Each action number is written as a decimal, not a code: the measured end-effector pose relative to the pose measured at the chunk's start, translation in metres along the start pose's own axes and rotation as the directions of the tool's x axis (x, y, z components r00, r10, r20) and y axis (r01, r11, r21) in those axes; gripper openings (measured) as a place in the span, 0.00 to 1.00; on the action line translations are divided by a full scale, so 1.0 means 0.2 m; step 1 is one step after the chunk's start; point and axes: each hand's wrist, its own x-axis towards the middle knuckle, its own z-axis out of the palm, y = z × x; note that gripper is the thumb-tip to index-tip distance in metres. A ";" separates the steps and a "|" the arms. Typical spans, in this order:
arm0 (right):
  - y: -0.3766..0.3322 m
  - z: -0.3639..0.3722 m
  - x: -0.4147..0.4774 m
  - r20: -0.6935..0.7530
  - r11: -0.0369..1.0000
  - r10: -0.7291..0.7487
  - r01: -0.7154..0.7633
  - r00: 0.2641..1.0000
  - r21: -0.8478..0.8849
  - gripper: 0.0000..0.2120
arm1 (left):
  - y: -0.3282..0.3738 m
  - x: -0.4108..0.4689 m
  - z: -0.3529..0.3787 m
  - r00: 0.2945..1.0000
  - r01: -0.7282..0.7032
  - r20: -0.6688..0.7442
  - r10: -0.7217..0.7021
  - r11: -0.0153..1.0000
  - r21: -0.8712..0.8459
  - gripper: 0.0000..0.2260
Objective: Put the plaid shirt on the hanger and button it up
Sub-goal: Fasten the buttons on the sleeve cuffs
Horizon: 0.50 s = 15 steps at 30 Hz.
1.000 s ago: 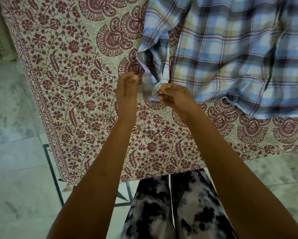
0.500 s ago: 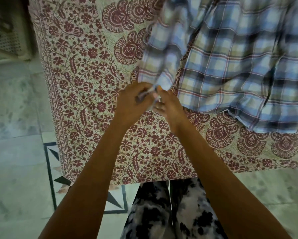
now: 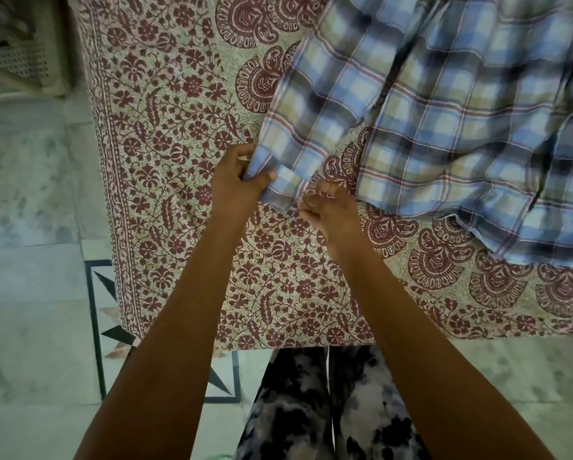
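One shirt (image 3: 461,127) lies at your upper right on the printed cloth (image 3: 179,127) covering the surface, with one sleeve (image 3: 318,121) trailing toward you. Your left hand (image 3: 235,180) grips the shirt at the cuff (image 3: 278,190) corner. Your right hand (image 3: 331,207) curls at the cuff's other corner, but I cannot tell if it pinches it. A white lattice stand (image 3: 19,61) sits on the floor (image 3: 29,227) to your left.
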 end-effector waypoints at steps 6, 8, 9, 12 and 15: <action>0.08 0.06 0.03 -0.049 0.998 0.052 -0.053 0.997 -0.029 0.11 | -0.06 0.03 -0.04 0.999 0.049 -0.014 -0.048 0.997 0.063 0.22; 0.09 0.11 0.03 -0.053 0.993 0.099 -0.103 0.994 -0.061 0.15 | -0.07 0.04 -0.04 0.998 0.058 0.002 -0.059 0.994 0.091 0.21; 0.08 0.12 0.03 -0.054 0.992 0.107 -0.110 0.993 -0.057 0.12 | -0.07 0.04 -0.05 0.998 0.056 0.021 -0.057 0.995 0.077 0.21; 0.06 0.13 0.05 -0.040 0.992 0.123 -0.124 0.992 -0.026 0.03 | -0.08 0.04 -0.06 0.999 0.032 0.023 -0.032 0.999 0.036 0.19; 0.10 0.12 0.08 -0.027 0.979 0.059 -0.064 0.998 -0.194 0.09 | -0.13 0.05 -0.07 0.999 0.033 -0.004 -0.033 0.994 0.100 0.18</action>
